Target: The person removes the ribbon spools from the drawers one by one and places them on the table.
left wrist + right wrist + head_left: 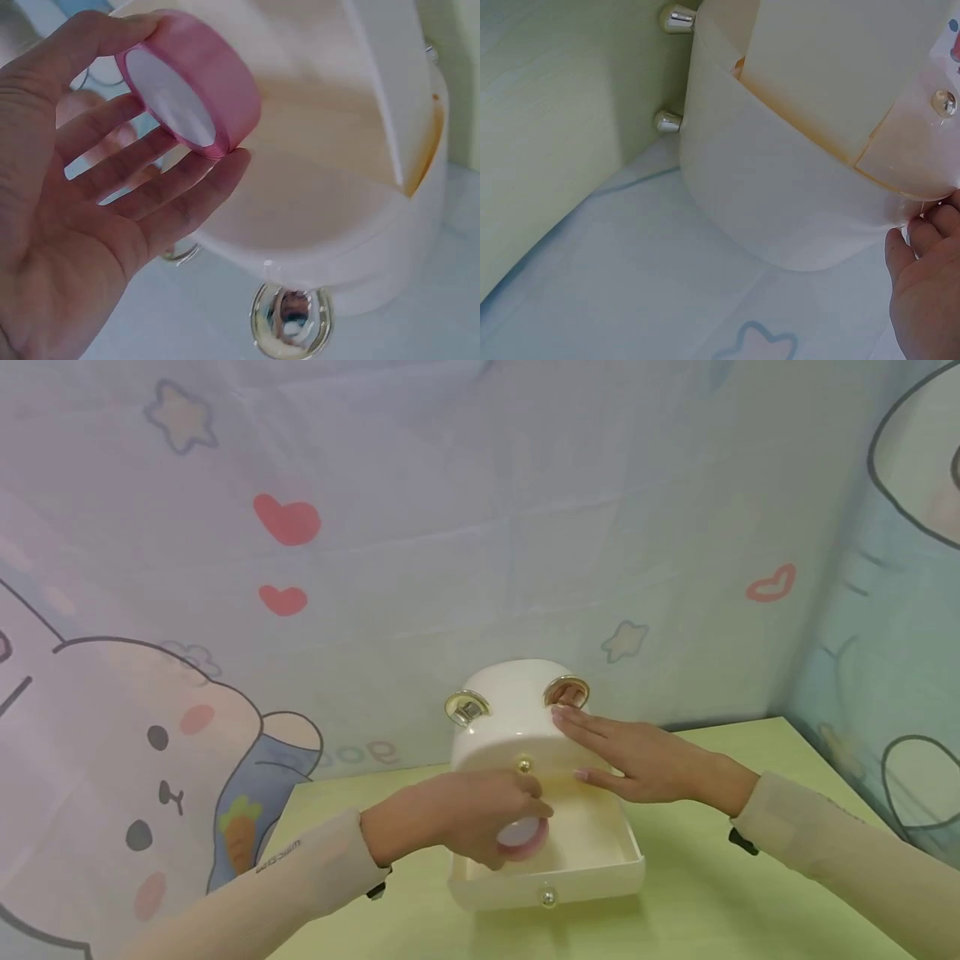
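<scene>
Lettering (278, 855) on the left sleeve (300, 893) and faint letters (356, 753) on the backdrop (450, 585) cannot be read.

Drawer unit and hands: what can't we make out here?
Head: part of the floor of the open drawer, hidden by the left hand.
Head: part of the pink roll, behind the same hand.
Head: lettering on the left sleeve, too small and blurred.
Right wrist: rest of the right hand, cut off by the right edge.

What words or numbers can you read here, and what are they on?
Left sleeve: dark letters, too blurred to read.
Right sleeve: faint mark, too small to read.
Wall cloth: pale letters, one like "g", the rest too faint.
No writing shows on the pink roll or white drawer box.
</scene>
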### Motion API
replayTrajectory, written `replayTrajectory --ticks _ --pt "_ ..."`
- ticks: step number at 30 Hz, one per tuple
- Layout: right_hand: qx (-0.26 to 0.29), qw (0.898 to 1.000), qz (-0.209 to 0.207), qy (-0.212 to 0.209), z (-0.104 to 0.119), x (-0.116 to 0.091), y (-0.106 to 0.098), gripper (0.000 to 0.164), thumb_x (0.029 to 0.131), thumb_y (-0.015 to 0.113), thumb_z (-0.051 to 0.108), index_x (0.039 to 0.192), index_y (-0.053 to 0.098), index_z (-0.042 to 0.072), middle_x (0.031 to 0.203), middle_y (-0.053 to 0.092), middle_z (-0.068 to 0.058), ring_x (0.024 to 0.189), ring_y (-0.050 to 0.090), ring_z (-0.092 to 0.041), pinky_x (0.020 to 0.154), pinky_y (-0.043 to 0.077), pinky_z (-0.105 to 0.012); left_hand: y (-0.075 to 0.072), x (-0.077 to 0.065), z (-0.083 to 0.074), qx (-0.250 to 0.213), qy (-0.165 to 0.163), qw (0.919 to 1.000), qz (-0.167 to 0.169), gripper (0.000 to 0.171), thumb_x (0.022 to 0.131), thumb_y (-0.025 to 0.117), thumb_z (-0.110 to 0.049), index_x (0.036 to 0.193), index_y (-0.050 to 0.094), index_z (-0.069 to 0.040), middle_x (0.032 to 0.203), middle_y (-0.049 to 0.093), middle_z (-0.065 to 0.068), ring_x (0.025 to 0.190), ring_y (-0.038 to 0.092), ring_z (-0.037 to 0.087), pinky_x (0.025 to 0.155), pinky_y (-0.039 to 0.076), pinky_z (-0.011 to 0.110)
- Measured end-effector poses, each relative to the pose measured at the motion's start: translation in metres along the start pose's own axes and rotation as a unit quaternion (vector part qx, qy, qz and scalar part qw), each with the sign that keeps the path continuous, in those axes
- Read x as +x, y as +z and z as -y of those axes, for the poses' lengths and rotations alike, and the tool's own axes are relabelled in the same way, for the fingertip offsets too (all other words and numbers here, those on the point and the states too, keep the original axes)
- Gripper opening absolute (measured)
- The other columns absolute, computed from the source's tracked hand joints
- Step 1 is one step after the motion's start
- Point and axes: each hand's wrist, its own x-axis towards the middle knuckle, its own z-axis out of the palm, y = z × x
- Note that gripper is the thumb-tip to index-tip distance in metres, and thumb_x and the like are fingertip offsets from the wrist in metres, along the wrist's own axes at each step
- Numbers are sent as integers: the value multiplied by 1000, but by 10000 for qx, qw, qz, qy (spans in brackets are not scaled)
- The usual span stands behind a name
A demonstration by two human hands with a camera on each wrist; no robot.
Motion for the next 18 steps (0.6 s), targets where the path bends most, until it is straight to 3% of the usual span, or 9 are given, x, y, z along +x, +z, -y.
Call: replayTrajectory --ticks 7,18 --pt "81 10000 25 2 -1 2 0 76 107 55 45 169 21 15 177 20 -4 160 33 -26 121 43 -48 -16 -19 5 -890 -116 9958 -160 54 78 86 -21 130 70 -17 120 69 -1 104 64 10 93 53 21" --pt "184 9998 66 75 0 0 3 77 108 54 46 169 17 18 177 18 -2 160 33 -25 121 43 -48 -19 -53 6 -1487 -635 9854 -528 52 83 78 -27 131 68 -13 117 69 1 100 66 13 87 56 24"
